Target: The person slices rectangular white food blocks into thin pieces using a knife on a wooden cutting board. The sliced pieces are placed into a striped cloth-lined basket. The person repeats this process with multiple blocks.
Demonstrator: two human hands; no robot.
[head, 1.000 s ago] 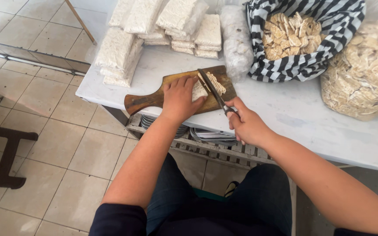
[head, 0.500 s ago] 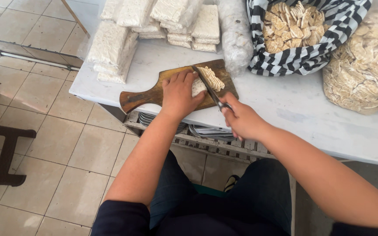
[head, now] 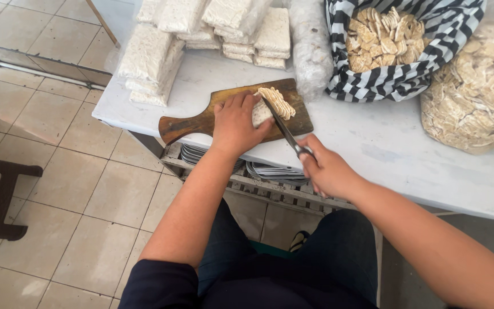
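A brown wooden cutting board [head: 201, 119] with a handle lies on the white table [head: 384, 154]. My left hand [head: 236, 123] presses down on a pale block of tempeh [head: 260, 113] on the board. Thin cut slices [head: 279, 100] lean at the block's right end. My right hand [head: 330, 170] grips the handle of a knife [head: 284, 129], whose blade points away from me and rests against the block between hand and slices.
Wrapped tempeh blocks [head: 155, 57] are stacked at the table's back left. A striped cloth-lined basket [head: 395, 51] holds cut slices; a clear bag [head: 478, 97] of slices sits at right. Metal plates [head: 270, 170] rest on a slatted shelf below. A dark stool [head: 1, 200] stands left.
The view has shifted slightly; the knife keeps slicing at the block's right end while my left hand stays pressed on the block.
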